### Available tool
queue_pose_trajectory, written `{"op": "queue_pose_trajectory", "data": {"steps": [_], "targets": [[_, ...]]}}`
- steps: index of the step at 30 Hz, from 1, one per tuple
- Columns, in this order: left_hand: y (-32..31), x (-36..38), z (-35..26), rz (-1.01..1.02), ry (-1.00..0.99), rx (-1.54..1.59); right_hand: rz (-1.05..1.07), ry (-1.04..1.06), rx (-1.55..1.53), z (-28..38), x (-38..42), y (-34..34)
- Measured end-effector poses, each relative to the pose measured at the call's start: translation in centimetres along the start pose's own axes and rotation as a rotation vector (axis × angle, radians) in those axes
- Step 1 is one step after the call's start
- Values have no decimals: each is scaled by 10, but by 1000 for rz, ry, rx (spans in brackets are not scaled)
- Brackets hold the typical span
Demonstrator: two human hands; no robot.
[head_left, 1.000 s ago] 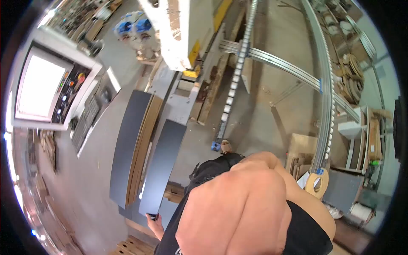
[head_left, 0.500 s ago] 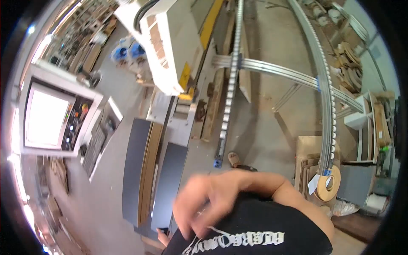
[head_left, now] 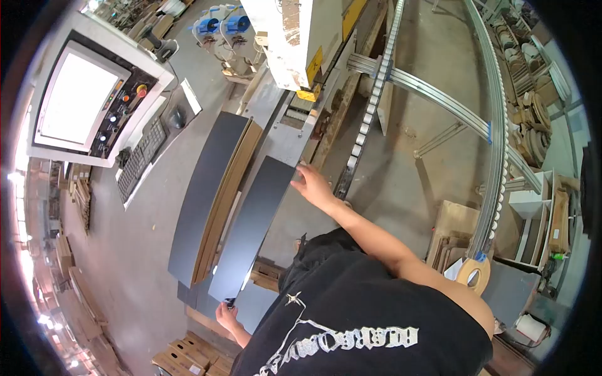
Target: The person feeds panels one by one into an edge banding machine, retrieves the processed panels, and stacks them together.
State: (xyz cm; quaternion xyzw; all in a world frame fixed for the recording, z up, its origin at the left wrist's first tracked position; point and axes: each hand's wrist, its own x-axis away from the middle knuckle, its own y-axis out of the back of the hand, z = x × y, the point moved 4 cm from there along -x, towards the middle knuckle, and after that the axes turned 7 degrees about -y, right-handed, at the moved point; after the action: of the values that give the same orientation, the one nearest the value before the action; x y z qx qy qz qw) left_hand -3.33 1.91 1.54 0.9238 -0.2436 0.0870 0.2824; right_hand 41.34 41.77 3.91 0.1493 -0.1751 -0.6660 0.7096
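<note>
A long dark grey panel (head_left: 251, 219) lies at a slant in front of me, a bright reflection on its near half. At its far right corner is my right hand (head_left: 311, 186), thumb and fingers bent against the edge. My left hand (head_left: 229, 318) is by the panel's near end, its fingers closed around a small black object (head_left: 230, 303) that I cannot make out further. Just left of the panel rests a stack of boards (head_left: 227, 194) with brown edges and a dark grey top face.
A control console (head_left: 94, 103) with a lit screen and a keyboard (head_left: 143, 153) stands on the left. Ahead is a white machine housing (head_left: 291, 44). Metal roller rails (head_left: 367, 122) run along the right, with a tape roll (head_left: 475, 274) near their end. Cardboard boxes (head_left: 188, 357) sit low at left.
My right hand has moved from in front of my chest, forward to the panel's far corner. The view has shifted, and more of my left hand shows at the near end.
</note>
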Motion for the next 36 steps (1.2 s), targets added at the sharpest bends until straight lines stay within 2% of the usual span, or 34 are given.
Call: {"op": "queue_pose_trajectory", "data": {"steps": [6, 10, 14, 17, 20, 23, 24, 26, 27, 29, 34, 35, 36], "targets": [[-19, -6, -22, 117, -36, 82, -181, 17, 99, -3, -28, -26], [-20, -4, -34, 213, -81, 7, -131, -160, -327, -5, -32, -49], [-17, -2, -43, 289, -66, 18, -138, -279, -528, -8, 10, -101], [-13, -7, -47, 345, -80, 15, -140, -231, -596, 40, 70, -116], [-13, -14, -52, 445, -97, 25, -197, -121, -526, 44, 91, -137], [-11, -11, -66, 457, -92, -110, -186, -171, -536, 41, 89, -135], [-11, -22, -61, 541, -192, -160, -177, -183, -521, 40, 88, -135], [-20, -24, -91, 523, -451, -460, -150, -210, -497, 38, 88, -139], [-26, -20, -107, 506, -586, -600, -200, -152, -452, 39, 90, -139], [-60, 8, -161, 663, -620, -463, -287, -34, -353, 44, 95, -138], [-158, 158, -299, 1154, -707, -89, -191, -35, -391, 47, 102, -125], [-167, 192, -325, 1317, -900, -72, -173, -19, -381, 47, 102, -125], [-174, 232, -349, 1545, -955, 80, -214, 16, -349, 42, 99, -135]]}}
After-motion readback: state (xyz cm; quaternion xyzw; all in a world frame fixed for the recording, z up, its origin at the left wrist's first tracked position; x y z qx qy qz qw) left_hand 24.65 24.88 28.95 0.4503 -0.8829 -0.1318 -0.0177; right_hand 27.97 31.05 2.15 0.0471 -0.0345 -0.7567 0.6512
